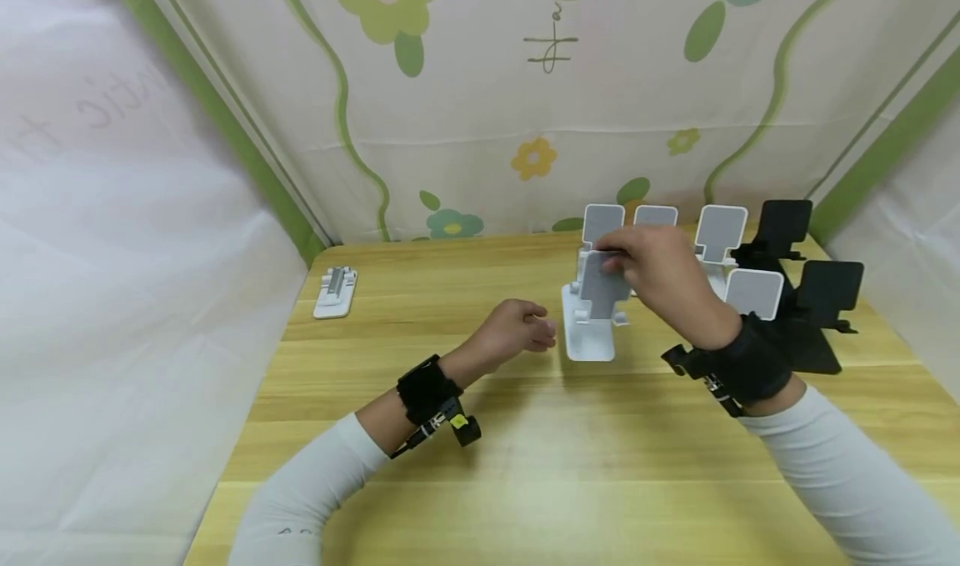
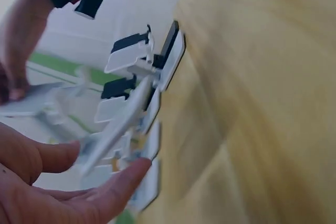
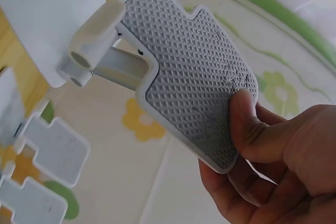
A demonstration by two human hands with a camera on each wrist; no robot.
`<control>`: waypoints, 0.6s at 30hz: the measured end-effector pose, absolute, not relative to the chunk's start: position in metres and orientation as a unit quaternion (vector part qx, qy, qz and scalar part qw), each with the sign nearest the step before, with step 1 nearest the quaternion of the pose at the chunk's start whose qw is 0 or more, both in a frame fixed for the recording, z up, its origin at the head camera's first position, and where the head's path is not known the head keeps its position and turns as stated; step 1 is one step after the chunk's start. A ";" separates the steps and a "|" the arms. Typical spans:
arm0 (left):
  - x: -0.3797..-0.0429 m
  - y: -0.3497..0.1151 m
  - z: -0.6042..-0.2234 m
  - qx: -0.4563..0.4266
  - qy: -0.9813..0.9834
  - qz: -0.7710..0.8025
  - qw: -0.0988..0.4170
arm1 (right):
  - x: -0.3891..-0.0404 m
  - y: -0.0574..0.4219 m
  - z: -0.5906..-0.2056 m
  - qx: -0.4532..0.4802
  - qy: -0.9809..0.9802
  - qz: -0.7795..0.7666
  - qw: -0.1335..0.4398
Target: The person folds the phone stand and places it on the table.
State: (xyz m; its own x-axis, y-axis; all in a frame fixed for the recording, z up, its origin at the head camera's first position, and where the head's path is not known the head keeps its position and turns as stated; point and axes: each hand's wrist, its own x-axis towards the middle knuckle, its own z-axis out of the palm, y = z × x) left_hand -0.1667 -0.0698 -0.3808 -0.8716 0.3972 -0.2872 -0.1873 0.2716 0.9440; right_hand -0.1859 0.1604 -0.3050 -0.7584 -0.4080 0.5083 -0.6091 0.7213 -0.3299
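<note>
My right hand (image 1: 663, 270) pinches the upper plate of a white folding phone stand (image 3: 189, 72), thumb on its grey textured pad and fingers behind it. The stand is unfolded, and its flat base (image 1: 591, 345) hangs tilted over the table in the left wrist view. Just left of that base, my left hand (image 1: 513, 333) is held with thumb and fingers apart, holding nothing. In the left wrist view, the left thumb and a finger (image 2: 123, 182) frame the blurred base, while the head view shows a small gap between them.
Several unfolded white stands (image 1: 722, 231) stand at the back right, beside black stands (image 1: 828, 293). A folded white stand (image 1: 336, 293) lies at the far left of the wooden table (image 1: 465, 274). Printed fabric (image 1: 465, 107) hangs behind the table.
</note>
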 end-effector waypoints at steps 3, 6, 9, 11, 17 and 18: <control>-0.168 -0.063 -0.385 0.050 0.728 0.631 0.263 | -0.181 0.149 -0.299 0.288 -0.902 0.254 0.198; -0.168 -0.063 -0.384 0.046 0.728 0.632 0.264 | -0.178 0.141 -0.294 0.294 -0.900 0.255 0.198; -0.168 -0.066 -0.380 0.042 0.740 0.621 0.254 | -0.176 0.137 -0.291 0.295 -0.897 0.259 0.204; -0.169 -0.070 -0.376 0.038 0.747 0.616 0.246 | -0.176 0.136 -0.291 0.295 -0.894 0.268 0.205; -0.169 -0.082 -0.368 0.029 0.738 0.625 0.251 | -0.179 0.142 -0.291 0.247 -0.879 0.386 0.130; -0.168 -0.084 -0.367 0.029 0.734 0.629 0.254 | -0.180 0.144 -0.292 0.236 -0.873 0.413 0.105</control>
State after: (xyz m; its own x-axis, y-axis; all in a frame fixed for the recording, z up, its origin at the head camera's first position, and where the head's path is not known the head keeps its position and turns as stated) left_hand -0.1681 -0.0842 -0.3667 -0.8689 0.3625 -0.3369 -0.2772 0.2074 0.9382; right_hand -0.1803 0.1439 -0.2917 -0.8669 -0.3250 0.3780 -0.4983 0.5480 -0.6719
